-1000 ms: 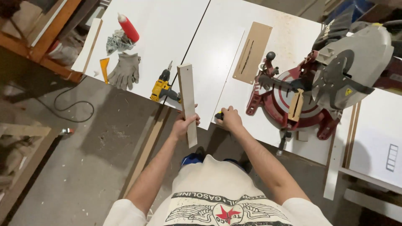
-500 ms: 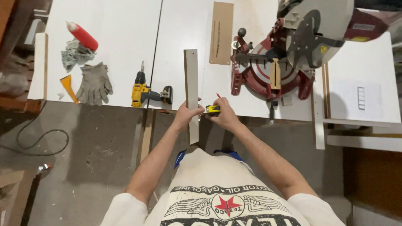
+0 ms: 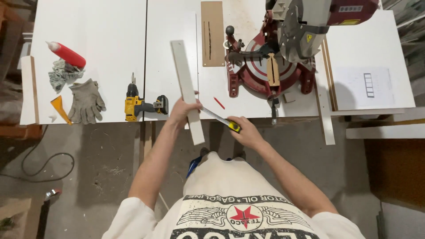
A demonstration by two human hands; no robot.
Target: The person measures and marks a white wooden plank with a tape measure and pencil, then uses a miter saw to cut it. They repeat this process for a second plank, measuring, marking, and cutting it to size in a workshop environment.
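Observation:
My left hand (image 3: 183,110) grips a long white board strip (image 3: 184,79) that lies across the front edge of the white table (image 3: 102,40) and sticks out over the floor. It also pins the end of a tape blade against the strip. My right hand (image 3: 246,132) is closed on a yellow and black tape measure (image 3: 234,127), with the blade (image 3: 214,116) drawn out leftward to the strip. A red pencil (image 3: 219,103) lies on the table just beyond the blade.
A red mitre saw (image 3: 283,53) stands at the right of the table, a brown board (image 3: 212,33) beside it. A yellow drill (image 3: 135,104), grey gloves (image 3: 86,102), a red tube (image 3: 66,53) and a yellow scraper (image 3: 59,107) lie left. A paper sketch (image 3: 365,86) lies right.
My right hand has pulled the tape measure back toward me and to the right, drawing the blade out from the strip. My head has moved so the table looks closer.

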